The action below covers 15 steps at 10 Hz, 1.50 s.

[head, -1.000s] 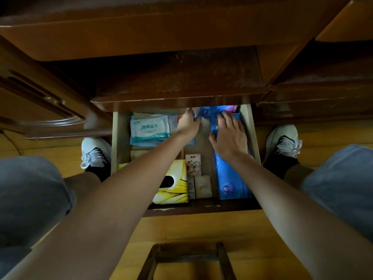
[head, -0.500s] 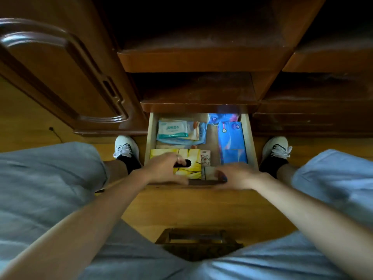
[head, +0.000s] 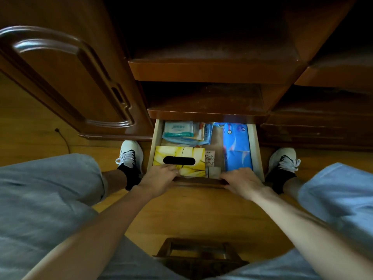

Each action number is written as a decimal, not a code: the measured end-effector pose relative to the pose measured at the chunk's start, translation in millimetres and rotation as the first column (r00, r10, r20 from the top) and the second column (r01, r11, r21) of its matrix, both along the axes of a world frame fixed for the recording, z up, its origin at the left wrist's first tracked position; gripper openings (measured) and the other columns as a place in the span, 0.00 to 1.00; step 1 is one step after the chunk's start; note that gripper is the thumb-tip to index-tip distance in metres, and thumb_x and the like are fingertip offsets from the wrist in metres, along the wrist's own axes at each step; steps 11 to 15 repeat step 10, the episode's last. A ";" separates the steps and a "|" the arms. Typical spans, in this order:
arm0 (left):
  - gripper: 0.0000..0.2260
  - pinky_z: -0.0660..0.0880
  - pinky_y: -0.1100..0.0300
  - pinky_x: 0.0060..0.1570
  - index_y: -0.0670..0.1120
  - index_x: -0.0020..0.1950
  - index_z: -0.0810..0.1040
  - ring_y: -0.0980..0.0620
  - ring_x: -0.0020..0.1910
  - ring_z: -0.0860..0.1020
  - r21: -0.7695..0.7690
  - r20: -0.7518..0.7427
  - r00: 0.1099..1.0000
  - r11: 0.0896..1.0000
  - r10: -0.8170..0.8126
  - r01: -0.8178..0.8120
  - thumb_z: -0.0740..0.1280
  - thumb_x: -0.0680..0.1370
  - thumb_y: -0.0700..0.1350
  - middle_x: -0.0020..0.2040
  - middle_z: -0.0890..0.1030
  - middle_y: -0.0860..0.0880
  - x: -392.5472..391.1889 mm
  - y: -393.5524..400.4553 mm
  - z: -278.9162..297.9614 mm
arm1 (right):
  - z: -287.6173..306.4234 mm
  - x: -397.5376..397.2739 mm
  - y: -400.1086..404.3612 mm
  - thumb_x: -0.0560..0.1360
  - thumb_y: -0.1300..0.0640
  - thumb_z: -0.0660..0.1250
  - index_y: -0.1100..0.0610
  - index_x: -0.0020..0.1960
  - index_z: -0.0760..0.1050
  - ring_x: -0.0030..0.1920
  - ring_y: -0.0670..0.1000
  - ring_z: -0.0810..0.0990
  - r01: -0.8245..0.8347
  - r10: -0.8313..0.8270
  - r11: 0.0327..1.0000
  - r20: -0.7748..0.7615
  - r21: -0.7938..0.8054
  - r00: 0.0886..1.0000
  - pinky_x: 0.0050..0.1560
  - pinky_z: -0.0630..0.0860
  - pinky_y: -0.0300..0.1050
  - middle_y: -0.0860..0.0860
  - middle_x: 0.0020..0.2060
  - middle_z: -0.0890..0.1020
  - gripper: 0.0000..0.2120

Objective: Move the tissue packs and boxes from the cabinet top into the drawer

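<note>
The wooden drawer [head: 254,150] stands pulled out below the dark cabinet top [head: 205,102]. Inside lie a yellow tissue box [head: 179,154] at the front left, a long blue tissue pack [head: 237,146] along the right side, a white and teal wipes pack [head: 177,129] at the back left, and small packs [head: 210,158] in the middle. My left hand [head: 159,178] grips the drawer's front edge at the left, fingers over the rim. My right hand [head: 242,180] grips the same edge at the right.
A carved cabinet door [head: 66,77] rises at the left. My feet in white shoes [head: 130,156] [head: 283,160] flank the drawer on the wooden floor. A small wooden stool [head: 199,257] sits between my knees. A cable [head: 62,138] runs along the floor at the left.
Both hands have pulled back from deep inside the drawer to its front edge. The blue pack now lies free along the right side. My head has risen and moved back.
</note>
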State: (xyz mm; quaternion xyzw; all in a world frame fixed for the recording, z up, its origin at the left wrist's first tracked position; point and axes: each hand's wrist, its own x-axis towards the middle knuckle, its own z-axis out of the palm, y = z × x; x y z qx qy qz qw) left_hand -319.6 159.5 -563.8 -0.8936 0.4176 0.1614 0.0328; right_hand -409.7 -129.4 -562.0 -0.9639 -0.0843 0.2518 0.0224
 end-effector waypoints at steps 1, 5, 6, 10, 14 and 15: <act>0.19 0.75 0.53 0.55 0.52 0.71 0.73 0.49 0.67 0.73 0.020 0.073 0.997 0.999 0.029 -0.031 0.63 0.81 0.42 0.67 0.75 0.51 21.3 -12.9 -4.8 | -1.1 22.8 -12.4 0.80 0.46 0.68 0.46 0.65 0.76 0.58 0.48 0.81 0.019 -0.016 1.000 0.095 -0.025 0.995 0.57 0.77 0.49 0.44 0.57 0.83 0.15; 0.48 0.62 0.43 0.68 0.48 0.79 0.59 0.39 0.72 0.63 -0.255 0.506 0.802 0.943 0.318 -0.213 0.81 0.65 0.54 0.74 0.63 0.39 139.1 -63.4 -22.1 | -15.5 135.1 -55.9 0.64 0.50 0.84 0.60 0.68 0.68 0.54 0.65 0.75 0.179 -0.045 0.971 0.608 -0.161 0.792 0.53 0.75 0.59 0.63 0.62 0.71 0.40; 0.41 0.65 0.46 0.65 0.47 0.75 0.65 0.43 0.68 0.68 -0.185 0.513 0.802 0.952 0.306 -0.245 0.79 0.68 0.54 0.70 0.68 0.42 166.2 -80.0 -21.8 | -15.7 166.8 -63.9 0.65 0.49 0.83 0.59 0.64 0.68 0.55 0.63 0.75 0.215 -0.090 0.964 0.574 -0.154 0.814 0.54 0.75 0.58 0.62 0.59 0.74 0.36; 0.32 0.68 0.48 0.59 0.45 0.72 0.68 0.42 0.59 0.72 -0.139 0.531 0.822 0.978 0.205 -0.154 0.75 0.72 0.50 0.63 0.72 0.44 167.1 -90.2 -1.4 | 0.0 177.0 -55.5 0.69 0.54 0.80 0.55 0.65 0.69 0.59 0.59 0.74 0.250 -0.137 0.957 0.535 -0.145 0.834 0.58 0.74 0.53 0.57 0.61 0.74 0.30; 0.32 0.68 0.48 0.59 0.45 0.72 0.68 0.42 0.59 0.72 -0.139 0.531 0.822 0.978 0.205 -0.154 0.75 0.72 0.50 0.63 0.72 0.44 167.1 -90.2 -1.4 | 0.0 177.0 -55.5 0.69 0.54 0.80 0.55 0.65 0.69 0.59 0.59 0.74 0.250 -0.137 0.957 0.535 -0.145 0.834 0.58 0.74 0.53 0.57 0.61 0.74 0.30; 0.32 0.68 0.48 0.59 0.45 0.72 0.68 0.42 0.59 0.72 -0.139 0.531 0.822 0.978 0.205 -0.154 0.75 0.72 0.50 0.63 0.72 0.44 167.1 -90.2 -1.4 | 0.0 177.0 -55.5 0.69 0.54 0.80 0.55 0.65 0.69 0.59 0.59 0.74 0.250 -0.137 0.957 0.535 -0.145 0.834 0.58 0.74 0.53 0.57 0.61 0.74 0.30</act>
